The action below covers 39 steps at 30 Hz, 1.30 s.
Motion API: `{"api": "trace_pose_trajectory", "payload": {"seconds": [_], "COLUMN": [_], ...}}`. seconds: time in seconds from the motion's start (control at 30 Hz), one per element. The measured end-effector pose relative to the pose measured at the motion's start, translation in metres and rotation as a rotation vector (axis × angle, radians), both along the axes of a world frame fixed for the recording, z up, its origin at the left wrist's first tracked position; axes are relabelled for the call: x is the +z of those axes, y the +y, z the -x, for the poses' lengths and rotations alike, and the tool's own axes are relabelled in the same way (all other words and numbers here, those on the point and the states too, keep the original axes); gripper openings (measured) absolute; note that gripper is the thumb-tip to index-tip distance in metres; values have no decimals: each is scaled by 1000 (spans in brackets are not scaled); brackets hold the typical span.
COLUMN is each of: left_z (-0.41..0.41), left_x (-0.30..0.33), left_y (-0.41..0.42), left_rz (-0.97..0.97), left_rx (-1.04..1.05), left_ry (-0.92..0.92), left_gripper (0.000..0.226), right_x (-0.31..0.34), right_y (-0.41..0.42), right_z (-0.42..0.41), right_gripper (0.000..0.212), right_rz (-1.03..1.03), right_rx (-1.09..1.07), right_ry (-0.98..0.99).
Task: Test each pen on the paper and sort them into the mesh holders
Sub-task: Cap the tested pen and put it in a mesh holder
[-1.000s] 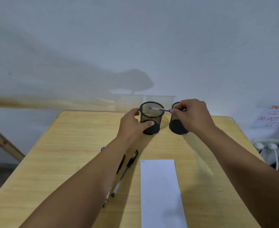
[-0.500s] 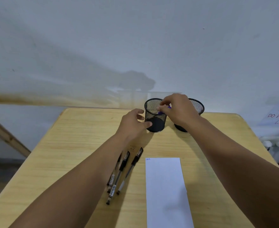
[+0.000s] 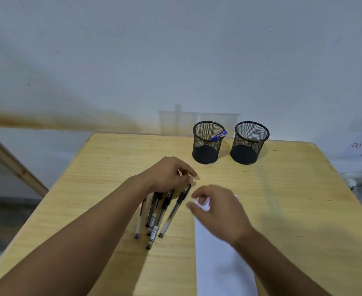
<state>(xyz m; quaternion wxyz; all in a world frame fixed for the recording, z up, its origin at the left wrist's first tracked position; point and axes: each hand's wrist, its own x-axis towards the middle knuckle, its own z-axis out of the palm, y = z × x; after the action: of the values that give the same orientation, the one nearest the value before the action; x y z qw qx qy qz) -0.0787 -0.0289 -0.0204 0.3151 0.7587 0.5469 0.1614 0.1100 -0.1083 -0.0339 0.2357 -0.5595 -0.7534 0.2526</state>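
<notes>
On desk (image 3: 111,167), black clear-barrelled pens (image 3: 165,212), white paper (image 3: 218,263)

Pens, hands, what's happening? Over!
Left hand touching the pens on table. Right hand open over paper. Blue pen in left holder.

single head cam, looks fwd & down over the table (image 3: 103,167) toward wall, hands close below.

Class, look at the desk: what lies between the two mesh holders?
Nothing. In the head view only bare wooden table shows between the left mesh holder, which has a blue pen inside, and the right mesh holder.
</notes>
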Motion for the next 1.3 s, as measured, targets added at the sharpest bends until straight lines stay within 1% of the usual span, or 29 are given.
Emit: {"api": "trace_pose_trajectory", "payload": {"seconds": [0.13,0.2,0.33,0.47,0.6,0.77,0.93,1.03,1.1,1.2,1.3], "left_z": [1,0,-3,-3,0,8,3,-5,-10,-20,-32], "left_x": [-4,-5,-4,0,9,21,29,32,31,28,24], "left_y": [-2,-4,-4,-6,-12,-18,-31,-40,-46,-56,-68], "left_rz": [9,9,-9,-14,-21,-45,-8,39,65,95,109], "left_rx": [-43,-68,-101,-57,37,92,178,224,276,331,340], "left_ry": [64,67,102,117,24,-77,-261,-375,-449,-539,-561], "left_gripper": [23,22,14,13,14,8,7,7,6,6,5], "right_x": [-2,-5,-11,-11,-11,-7,-2,4,7,12,20], "right_y": [-32,-41,-49,-49,-50,-53,-53,-50,-47,-42,-34], "right_z": [21,29,38,36,28,9,-28,-46,-55,-62,-63], "right_gripper": [50,55,56,46,39,40,46,43,38,21,8], "right_rz": [-14,-46,-94,-106,-101,-42,24,32,11,24,89], "right_rx": [175,231,269,268,251,187,60,-12,-37,-40,-39], "right_ry": [-91,-154,-231,-211,-137,-31,52,105,111,111,129]}}
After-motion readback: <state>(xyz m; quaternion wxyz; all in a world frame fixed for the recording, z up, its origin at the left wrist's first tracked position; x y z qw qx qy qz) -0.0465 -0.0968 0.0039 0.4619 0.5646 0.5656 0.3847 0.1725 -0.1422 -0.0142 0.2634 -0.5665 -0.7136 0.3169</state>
